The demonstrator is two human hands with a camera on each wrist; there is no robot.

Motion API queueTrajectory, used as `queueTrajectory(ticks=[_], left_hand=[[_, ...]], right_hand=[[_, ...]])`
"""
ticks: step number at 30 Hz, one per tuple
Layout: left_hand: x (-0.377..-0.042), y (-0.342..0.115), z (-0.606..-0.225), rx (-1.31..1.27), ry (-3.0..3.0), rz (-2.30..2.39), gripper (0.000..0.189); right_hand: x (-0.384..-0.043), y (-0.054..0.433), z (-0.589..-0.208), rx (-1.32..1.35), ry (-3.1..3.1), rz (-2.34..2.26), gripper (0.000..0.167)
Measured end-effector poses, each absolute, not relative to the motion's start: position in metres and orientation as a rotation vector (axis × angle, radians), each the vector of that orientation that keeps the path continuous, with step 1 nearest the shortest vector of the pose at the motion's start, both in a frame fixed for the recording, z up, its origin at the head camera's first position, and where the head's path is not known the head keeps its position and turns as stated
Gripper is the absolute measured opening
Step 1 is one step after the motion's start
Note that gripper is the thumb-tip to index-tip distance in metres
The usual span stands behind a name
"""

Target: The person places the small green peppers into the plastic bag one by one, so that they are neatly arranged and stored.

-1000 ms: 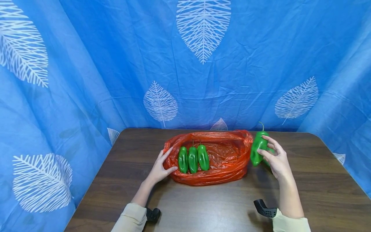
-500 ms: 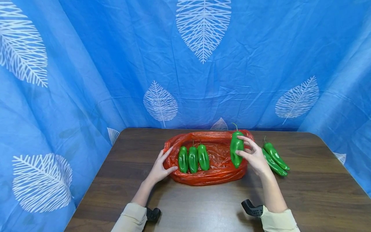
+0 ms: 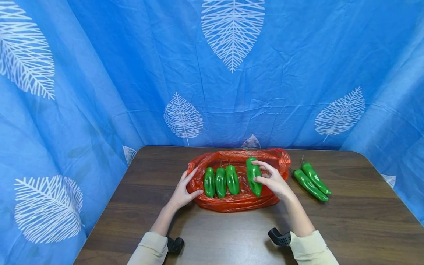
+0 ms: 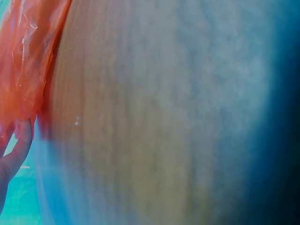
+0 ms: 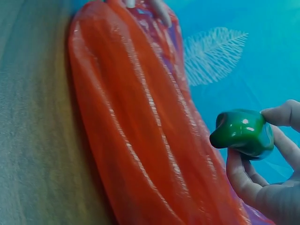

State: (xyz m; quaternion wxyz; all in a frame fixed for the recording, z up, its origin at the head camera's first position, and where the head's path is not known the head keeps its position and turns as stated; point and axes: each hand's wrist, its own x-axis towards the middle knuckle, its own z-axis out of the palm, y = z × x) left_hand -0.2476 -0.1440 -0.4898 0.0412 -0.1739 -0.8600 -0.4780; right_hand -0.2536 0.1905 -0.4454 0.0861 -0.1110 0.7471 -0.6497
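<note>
My right hand pinches a glossy green pepper between thumb and fingers, upright over the right half of a red plastic bag. In the right wrist view the pepper shows end-on beside the bag's rim. My left hand holds the bag's left end, thumb over the front rim and a finger along the side. The left wrist view catches a finger at the bag's edge. Inside the open bag, three green peppers lie side by side at the left.
Two more green peppers lie side by side on the brown wooden table, right of the bag. A blue curtain with white leaf prints hangs behind the table. Black wrist mounts sit under both sleeves.
My right hand has carried the pepper leftward from beside the bag to over its inside, and lower. The two peppers on the right have come into view. The left hand has stayed put.
</note>
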Motion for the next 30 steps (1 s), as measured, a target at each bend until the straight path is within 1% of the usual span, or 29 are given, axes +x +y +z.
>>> queueTrajectory(ticks=[19, 23, 30], left_hand=[[-0.249, -0.146, -0.494, -0.581, -2.602, -1.458, 0.078], [-0.249, -0.146, -0.493, -0.58, -2.606, -1.468, 0.078], [-0.25, -0.146, -0.493, -0.572, -2.616, -1.464, 0.077]], right_hand=[[-0.273, 0.174, -0.467, -0.24, 2.095, -1.828, 0.054], [-0.28, 0.174, -0.472, -0.187, 2.067, -1.82, 0.052], [-0.29, 0.174, -0.477, -0.179, 2.057, -1.799, 0.05]])
